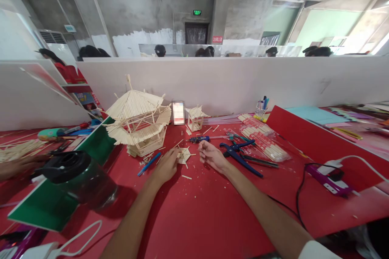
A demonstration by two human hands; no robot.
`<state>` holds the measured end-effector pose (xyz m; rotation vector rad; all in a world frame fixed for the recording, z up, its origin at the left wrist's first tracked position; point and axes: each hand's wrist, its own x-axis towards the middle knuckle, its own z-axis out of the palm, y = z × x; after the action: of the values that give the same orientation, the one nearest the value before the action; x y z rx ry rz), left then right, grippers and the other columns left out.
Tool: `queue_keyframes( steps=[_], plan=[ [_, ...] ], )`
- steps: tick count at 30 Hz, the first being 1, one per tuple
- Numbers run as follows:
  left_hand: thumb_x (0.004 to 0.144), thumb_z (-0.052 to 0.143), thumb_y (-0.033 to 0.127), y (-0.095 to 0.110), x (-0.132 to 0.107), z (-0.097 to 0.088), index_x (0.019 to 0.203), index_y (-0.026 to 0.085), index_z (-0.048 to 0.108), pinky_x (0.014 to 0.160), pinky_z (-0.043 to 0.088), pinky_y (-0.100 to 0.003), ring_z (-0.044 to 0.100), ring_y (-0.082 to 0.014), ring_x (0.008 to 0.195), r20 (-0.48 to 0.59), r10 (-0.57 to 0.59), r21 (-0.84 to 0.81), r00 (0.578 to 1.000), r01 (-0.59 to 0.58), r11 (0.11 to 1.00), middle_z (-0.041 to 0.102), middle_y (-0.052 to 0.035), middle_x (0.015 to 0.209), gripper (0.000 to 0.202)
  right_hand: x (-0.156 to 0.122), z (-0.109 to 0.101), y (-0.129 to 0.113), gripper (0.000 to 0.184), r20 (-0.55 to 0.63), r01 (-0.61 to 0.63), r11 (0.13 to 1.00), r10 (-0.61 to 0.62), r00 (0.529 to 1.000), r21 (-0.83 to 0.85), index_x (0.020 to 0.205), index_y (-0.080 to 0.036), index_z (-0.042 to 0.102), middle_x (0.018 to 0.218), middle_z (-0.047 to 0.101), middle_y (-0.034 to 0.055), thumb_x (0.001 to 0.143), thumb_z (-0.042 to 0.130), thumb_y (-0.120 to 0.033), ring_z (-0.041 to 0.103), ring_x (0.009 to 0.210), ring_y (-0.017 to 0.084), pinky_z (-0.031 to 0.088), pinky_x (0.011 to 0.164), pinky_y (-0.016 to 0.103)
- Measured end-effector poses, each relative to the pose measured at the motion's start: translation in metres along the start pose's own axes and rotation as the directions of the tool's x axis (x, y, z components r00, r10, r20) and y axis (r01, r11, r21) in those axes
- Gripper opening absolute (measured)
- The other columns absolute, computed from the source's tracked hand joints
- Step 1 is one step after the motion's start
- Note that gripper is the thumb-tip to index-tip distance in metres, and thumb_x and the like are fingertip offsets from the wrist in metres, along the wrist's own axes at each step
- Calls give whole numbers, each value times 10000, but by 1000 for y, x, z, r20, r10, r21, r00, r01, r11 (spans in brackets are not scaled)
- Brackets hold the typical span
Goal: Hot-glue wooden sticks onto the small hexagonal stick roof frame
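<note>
A small web-shaped frame of thin wooden sticks (pixel 184 154) lies on the red table in front of me. My left hand (pixel 169 163) grips its left edge, with the fingertips partly hidden. To the right of the frame, apart from it, my right hand (pixel 212 156) is raised with thumb and fingers pinched together; whatever they hold is too small to make out. Behind my left hand stands a large stick-built pavilion model (pixel 138 117) with a tiered roof. A smaller pavilion model (pixel 196 119) is farther back. A glue gun (pixel 199 139) lies just beyond my right hand.
Blue-handled cutters (pixel 240 157) and bagged sticks (pixel 266 141) lie at right, near a purple power strip (pixel 330 182). A blue pen (pixel 148 164) and stick scraps are at left. A dark bottle (pixel 82 180) stands by a green board (pixel 57 206); another person's hand (pixel 18 168) is beyond.
</note>
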<state>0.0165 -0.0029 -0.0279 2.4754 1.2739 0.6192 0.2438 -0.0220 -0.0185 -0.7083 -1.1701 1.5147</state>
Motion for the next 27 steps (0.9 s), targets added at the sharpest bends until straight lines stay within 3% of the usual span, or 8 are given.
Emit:
queue_keyframes(
  steps=[3,10,18,20,22,24,27],
  plan=[
    [866,382,79,-1,0,1,1230,203,529,1011,423,-408,538,-251,1196,-11,-11,37,1000,11,999,592,-107,1288,411,1,-1,1,156,-11,-13,999,12,1000,-37,816,-234,427,774,345,-29,760,572,-240,304,574,106,385,526,213],
    [924,424,231,3,3,-3,1070,171,555,901,446,-413,598,-281,1025,-57,-82,149,995,90,985,659,-134,1070,205,5,-5,8,146,-16,-23,998,22,1000,-59,787,-230,431,668,325,-48,743,564,-270,285,537,108,343,472,194],
    [834,567,203,-8,10,5,1073,194,528,843,467,-349,626,-220,954,-87,-156,-100,984,147,984,669,-82,1034,242,9,-8,14,39,-9,-28,956,27,1000,-291,786,-234,419,590,303,-68,804,437,-263,276,489,117,334,454,201],
    [812,591,195,-11,11,6,1089,193,520,821,475,-334,637,-204,924,-69,-208,-155,976,195,968,673,-68,1006,285,6,-7,13,57,9,2,898,2,1000,-440,795,-231,424,588,309,-68,831,381,-220,281,481,120,332,472,210],
    [812,599,197,-9,11,5,1097,191,523,816,476,-329,642,-200,913,-64,-236,-145,970,225,964,677,-64,984,295,3,-6,13,116,39,87,779,-79,996,-621,790,-222,435,605,355,-57,851,349,-175,337,511,125,341,527,226],
    [830,597,226,-5,10,2,1089,186,543,840,469,-344,635,-218,948,-79,-227,-61,971,223,973,679,-81,1008,267,1,-6,13,161,71,157,621,-161,984,-768,794,-213,453,631,415,-44,876,332,-145,405,567,132,337,584,241],
    [856,586,291,4,7,-3,1066,176,589,885,444,-379,613,-262,1008,-93,-215,117,972,225,967,672,-111,1047,239,-1,-5,13,197,69,129,432,-154,986,-893,891,-207,503,638,482,-38,924,320,-142,465,597,145,313,606,251]
  ],
)
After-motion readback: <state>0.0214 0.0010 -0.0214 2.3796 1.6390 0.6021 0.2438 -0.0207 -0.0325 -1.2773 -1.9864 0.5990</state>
